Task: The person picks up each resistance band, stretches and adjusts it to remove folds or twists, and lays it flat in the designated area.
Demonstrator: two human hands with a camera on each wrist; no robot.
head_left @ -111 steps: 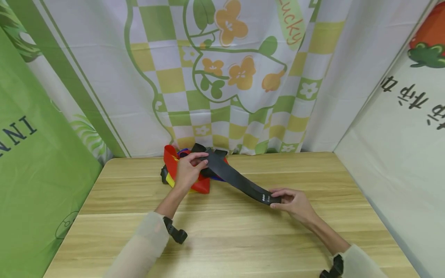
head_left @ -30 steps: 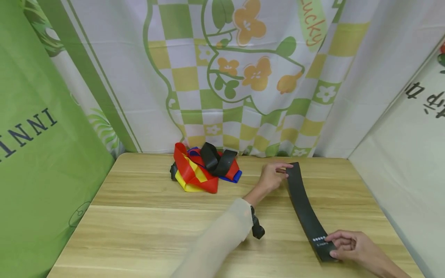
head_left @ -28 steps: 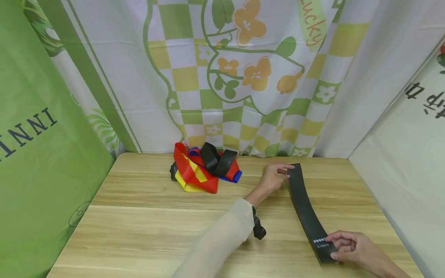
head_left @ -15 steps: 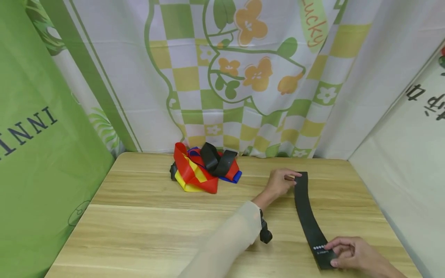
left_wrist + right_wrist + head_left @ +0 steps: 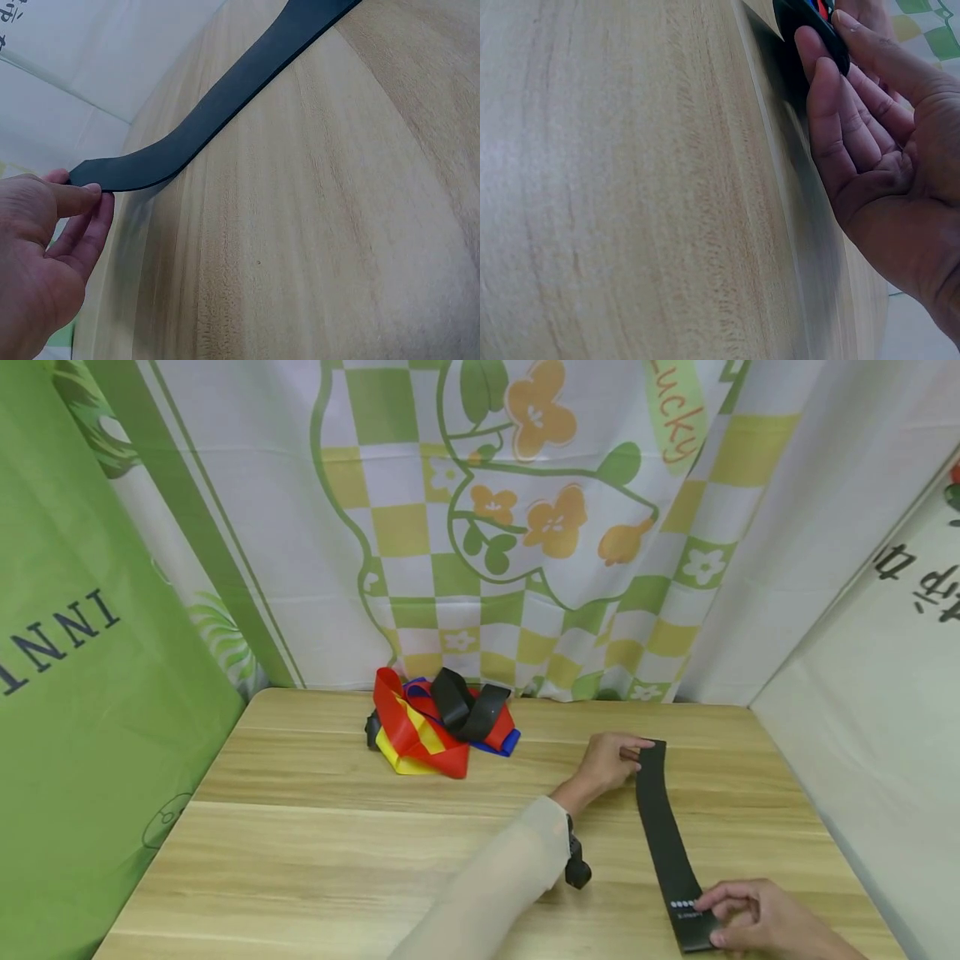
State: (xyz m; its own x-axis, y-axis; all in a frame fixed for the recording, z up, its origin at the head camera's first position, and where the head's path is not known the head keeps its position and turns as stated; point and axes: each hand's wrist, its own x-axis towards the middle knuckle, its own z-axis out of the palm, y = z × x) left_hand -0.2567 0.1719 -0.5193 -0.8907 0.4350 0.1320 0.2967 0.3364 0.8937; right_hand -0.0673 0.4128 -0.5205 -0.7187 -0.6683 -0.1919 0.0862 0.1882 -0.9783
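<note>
A black resistance band (image 5: 663,827), with a row of white dots and small print near its front end, stretches lengthwise over the right side of the table. At its far end my left hand (image 5: 604,762) pinches the edge; in the left wrist view the thumb of the left hand (image 5: 37,255) lies on top of the band (image 5: 217,105), which curves up off the wood there. My right hand (image 5: 765,917) grips the printed near end. Seen from the right wrist, thumb and fingers of the right hand (image 5: 900,142) squeeze the band (image 5: 814,30) from both sides.
A tangled pile of red (image 5: 405,731), yellow (image 5: 392,752), blue (image 5: 512,742) and black bands (image 5: 483,712) lies at the back left of the wooden table (image 5: 315,860). A patterned curtain (image 5: 517,610) hangs behind, with cloth walls on both sides.
Since the oldest frame, the black band has left the pile and moved right, turning to point toward the front. Over the last second both hands shift it slightly nearer and lower.
</note>
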